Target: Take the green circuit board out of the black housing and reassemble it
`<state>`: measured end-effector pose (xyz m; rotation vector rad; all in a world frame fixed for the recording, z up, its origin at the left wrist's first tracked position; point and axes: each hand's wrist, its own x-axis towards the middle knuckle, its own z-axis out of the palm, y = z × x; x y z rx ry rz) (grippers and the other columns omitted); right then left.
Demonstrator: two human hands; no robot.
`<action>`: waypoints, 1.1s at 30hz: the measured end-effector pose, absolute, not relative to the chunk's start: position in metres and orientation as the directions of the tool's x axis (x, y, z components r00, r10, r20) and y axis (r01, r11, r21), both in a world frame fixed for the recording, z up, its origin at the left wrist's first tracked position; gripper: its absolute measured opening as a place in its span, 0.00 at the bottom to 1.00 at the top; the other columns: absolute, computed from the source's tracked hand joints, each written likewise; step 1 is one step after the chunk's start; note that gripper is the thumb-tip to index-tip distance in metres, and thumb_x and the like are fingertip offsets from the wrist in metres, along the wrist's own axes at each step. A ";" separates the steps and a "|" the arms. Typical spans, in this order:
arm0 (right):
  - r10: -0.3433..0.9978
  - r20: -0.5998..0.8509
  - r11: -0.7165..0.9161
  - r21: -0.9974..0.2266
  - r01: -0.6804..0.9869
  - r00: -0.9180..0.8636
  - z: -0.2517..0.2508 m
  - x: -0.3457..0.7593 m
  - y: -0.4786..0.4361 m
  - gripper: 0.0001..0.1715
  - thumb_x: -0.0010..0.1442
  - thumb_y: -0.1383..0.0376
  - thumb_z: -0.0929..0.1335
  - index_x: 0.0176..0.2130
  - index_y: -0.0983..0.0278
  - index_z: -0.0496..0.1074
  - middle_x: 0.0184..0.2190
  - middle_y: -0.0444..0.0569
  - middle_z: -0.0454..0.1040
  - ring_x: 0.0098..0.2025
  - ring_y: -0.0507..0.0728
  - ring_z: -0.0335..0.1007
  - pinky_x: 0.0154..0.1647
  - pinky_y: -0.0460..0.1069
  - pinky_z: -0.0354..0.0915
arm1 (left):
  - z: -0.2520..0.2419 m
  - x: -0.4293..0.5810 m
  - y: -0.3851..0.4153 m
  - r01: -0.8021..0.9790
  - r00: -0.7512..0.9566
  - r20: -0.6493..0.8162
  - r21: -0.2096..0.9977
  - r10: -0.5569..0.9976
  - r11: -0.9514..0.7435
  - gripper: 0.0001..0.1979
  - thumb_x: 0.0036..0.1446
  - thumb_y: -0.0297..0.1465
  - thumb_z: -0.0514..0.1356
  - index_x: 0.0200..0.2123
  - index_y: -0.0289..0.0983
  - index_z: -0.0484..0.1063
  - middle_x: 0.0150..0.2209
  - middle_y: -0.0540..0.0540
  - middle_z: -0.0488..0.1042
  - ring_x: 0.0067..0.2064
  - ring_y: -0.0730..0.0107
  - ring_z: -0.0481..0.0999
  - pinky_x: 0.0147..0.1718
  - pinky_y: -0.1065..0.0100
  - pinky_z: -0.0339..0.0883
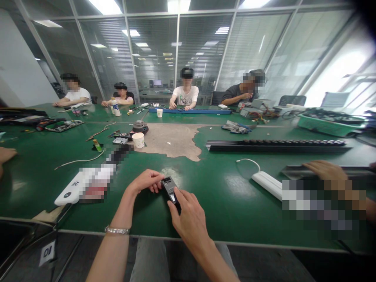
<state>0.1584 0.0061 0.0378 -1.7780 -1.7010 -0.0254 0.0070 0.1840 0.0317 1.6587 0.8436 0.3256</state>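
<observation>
A small black rectangular device (168, 188) with a pale shiny patch near its lower end lies tilted between my hands, above or on the green table. My right hand (190, 213) is closed around its near end, thumb and index finger along the sides. My left hand (148, 182), fingers curled, pinches the far left corner of the device. Its fingertips are partly hidden behind it. I cannot tell what the device is.
Left of my hands is a white device (69, 192); a white power strip (268, 186) lies to the right. Beyond are a paper cup (138, 140), a black metal rail (276, 147), gloves (237, 127) and a green basket (329, 126). Another person's hand (327, 170) works at right; several people sit opposite.
</observation>
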 end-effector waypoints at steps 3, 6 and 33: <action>0.865 0.473 0.077 -0.455 0.887 0.167 0.040 0.157 0.006 0.21 0.61 0.63 0.64 0.54 0.64 0.69 0.46 0.54 0.73 0.46 0.61 0.66 0.48 0.55 0.65 | 0.033 0.007 0.184 0.345 0.698 -0.235 0.938 0.676 -0.030 0.29 0.51 0.55 0.58 0.36 0.31 0.74 0.30 0.41 0.78 0.26 0.69 0.77 0.22 0.73 0.66; 0.834 0.518 0.094 -0.472 0.876 0.190 0.047 0.158 0.005 0.20 0.62 0.62 0.64 0.53 0.64 0.69 0.46 0.54 0.73 0.47 0.61 0.66 0.49 0.55 0.65 | 0.035 0.008 0.183 0.342 0.689 -0.250 0.940 0.680 0.000 0.31 0.51 0.56 0.58 0.35 0.31 0.74 0.30 0.40 0.78 0.27 0.69 0.78 0.23 0.73 0.67; 0.747 0.568 -0.058 -0.463 0.885 0.346 0.016 0.224 0.000 0.26 0.62 0.60 0.64 0.57 0.67 0.66 0.48 0.57 0.72 0.47 0.63 0.65 0.49 0.59 0.64 | 0.035 0.007 0.176 0.267 0.817 -0.285 0.957 0.501 0.110 0.30 0.51 0.41 0.66 0.54 0.32 0.67 0.38 0.36 0.78 0.34 0.65 0.80 0.34 0.67 0.72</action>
